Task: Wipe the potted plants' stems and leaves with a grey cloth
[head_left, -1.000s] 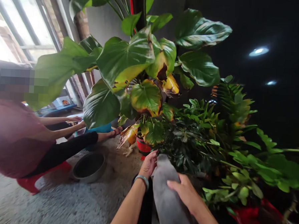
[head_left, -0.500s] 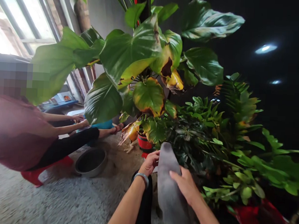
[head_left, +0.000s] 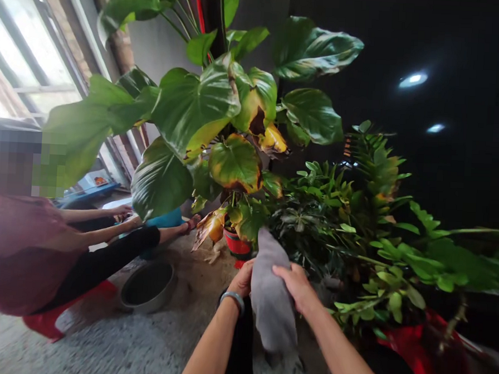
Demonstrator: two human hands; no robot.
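A long piece of soft grey cloth hangs between my two hands, narrow at the top and wider below. My left hand is closed on its left edge, with the fingertips partly hidden behind the fabric; a pale bangle circles that wrist. On the opposite side, my right hand grips the right edge, thumb lying over the front and fingers hidden behind. The cloth's upper tip reaches in front of the foliage, and its lower end hangs over the floor between my legs.
A large potted plant with yellowing leaves rises ahead from a red pot. More green plants crowd the right. At left a person sits on a red stool, hands near a blue tub, with a grey basin nearby.
The grey cloth's lower end has risen and now shows above the floor. My right hand has shifted slightly up along it. The whole view has turned a little to the right.
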